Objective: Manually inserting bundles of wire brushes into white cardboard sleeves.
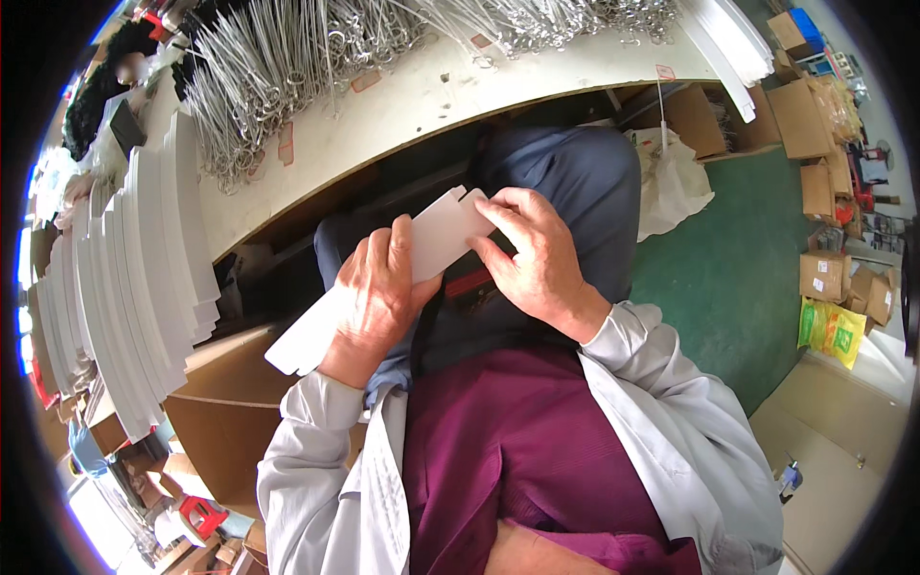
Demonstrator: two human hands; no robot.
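A few long, narrow white card strips [443, 238] lie together over my lap, slanting from lower left to upper right. My left hand [379, 287] is closed round their middle, with the thumb on the near side. At the upper end, my right hand [539, 251] pinches the strips between thumb and fingers, where two ends stand slightly out of line. The lower end sticks out past my left wrist. Whether they are flat cards or folded sleeves I cannot tell.
Bundles of thin metal rods with ring ends [278, 77] lie along the white table [422, 101] ahead. Stacks of long white strips [144, 278] stand at left, above an open cardboard box [225, 412]. Another person [101, 81] sits at far left. Cartons [824, 273] line the right.
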